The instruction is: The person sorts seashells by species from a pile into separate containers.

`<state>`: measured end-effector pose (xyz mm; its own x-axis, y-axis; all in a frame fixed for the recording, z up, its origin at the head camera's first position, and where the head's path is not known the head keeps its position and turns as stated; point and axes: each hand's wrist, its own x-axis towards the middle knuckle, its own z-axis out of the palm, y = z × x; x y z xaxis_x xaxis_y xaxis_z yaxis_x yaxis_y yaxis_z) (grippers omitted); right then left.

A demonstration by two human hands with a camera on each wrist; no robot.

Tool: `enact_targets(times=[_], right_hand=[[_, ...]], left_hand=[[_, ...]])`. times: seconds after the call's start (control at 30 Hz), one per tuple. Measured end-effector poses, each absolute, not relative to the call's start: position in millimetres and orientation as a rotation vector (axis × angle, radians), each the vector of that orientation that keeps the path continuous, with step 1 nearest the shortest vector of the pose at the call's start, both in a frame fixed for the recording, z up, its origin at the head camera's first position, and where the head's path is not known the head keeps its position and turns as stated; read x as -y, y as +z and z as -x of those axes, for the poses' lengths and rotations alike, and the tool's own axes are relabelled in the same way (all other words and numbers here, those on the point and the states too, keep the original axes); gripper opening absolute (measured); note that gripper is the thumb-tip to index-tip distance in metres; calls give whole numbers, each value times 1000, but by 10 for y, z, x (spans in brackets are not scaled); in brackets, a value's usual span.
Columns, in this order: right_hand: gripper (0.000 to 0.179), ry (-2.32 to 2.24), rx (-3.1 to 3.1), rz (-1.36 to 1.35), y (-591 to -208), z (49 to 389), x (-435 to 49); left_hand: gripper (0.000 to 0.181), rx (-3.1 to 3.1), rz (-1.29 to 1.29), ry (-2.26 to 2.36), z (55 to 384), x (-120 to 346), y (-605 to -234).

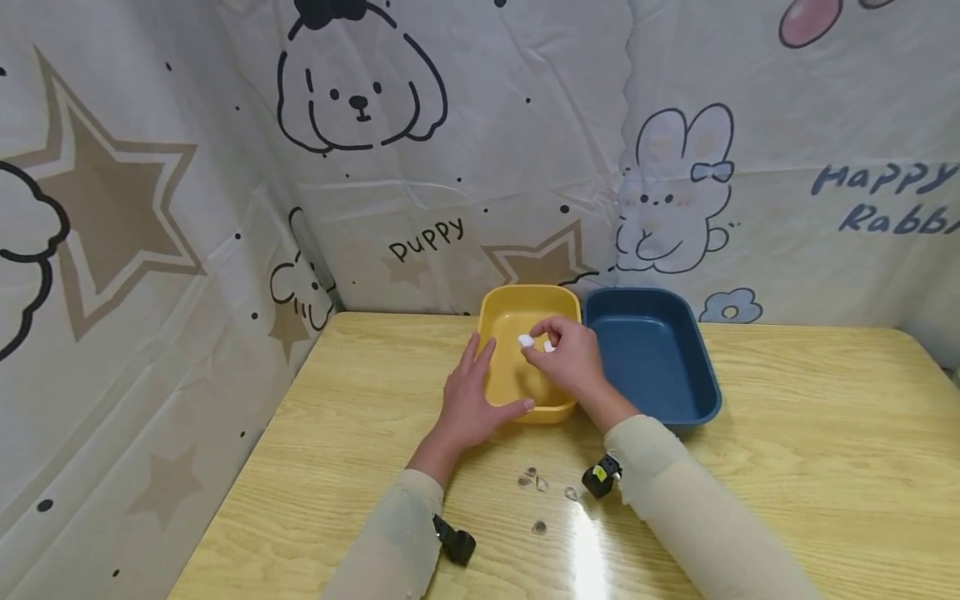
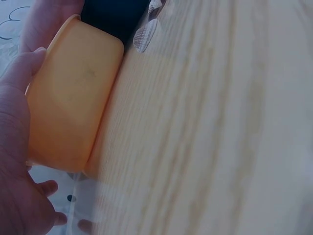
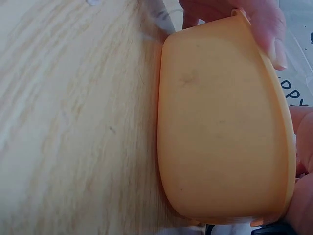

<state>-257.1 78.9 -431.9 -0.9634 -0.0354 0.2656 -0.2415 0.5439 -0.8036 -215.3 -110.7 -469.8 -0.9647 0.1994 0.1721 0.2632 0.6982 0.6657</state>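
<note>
Over the yellow bin [image 1: 522, 403], my right hand [image 1: 573, 357] pinches a small white piece [image 1: 526, 341] between thumb and fingertips. A second white piece [image 1: 550, 346] shows under the curled fingers of that hand; their exact kind I cannot tell. My left hand [image 1: 467, 398] lies at the bin's near left corner, fingers spread along the left side and thumb on the near rim. In the left wrist view that thumb tip touches the rim of the bin [image 2: 73, 93]. Several small shells lie on the table before the bin, one a ribbed shell [image 2: 145, 35].
A dark blue bin [image 1: 701, 358] stands right beside the yellow one. Both are at the back of the wooden table [image 1: 810, 450], close to a printed cloth [image 1: 525, 142]. One of the shells [image 1: 539, 527] lies nearer the front, between my forearms.
</note>
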Motion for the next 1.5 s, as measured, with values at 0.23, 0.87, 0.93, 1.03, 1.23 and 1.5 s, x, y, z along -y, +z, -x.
enact_targets(times=[0.23,0.87,0.93,1.03,1.23,1.5], right_hand=[[20,1334,2558,-223,-4324,2564,-767],[13,1583,2277,-132,-4220,2466,-942],[13,1569,2272,-145,-4192,2413,-967],[11,1527,2270,-178,-4156,2327,-998],[7,1455,2249,-267,-4140,2144,-1033],[5,1479,2248,-374,-4193,1837,-1106]], left_hand=[[111,2802,391,-1119,2154,1112,-4726],[112,2807,380,-1144,2152,1103,-4703],[112,2809,379,-1139,2154,1102,-4706],[112,2809,379,-1130,2160,1102,-4708],[111,2805,370,-1145,2159,1100,-4705],[112,2791,377,-1160,2161,1101,-4723]])
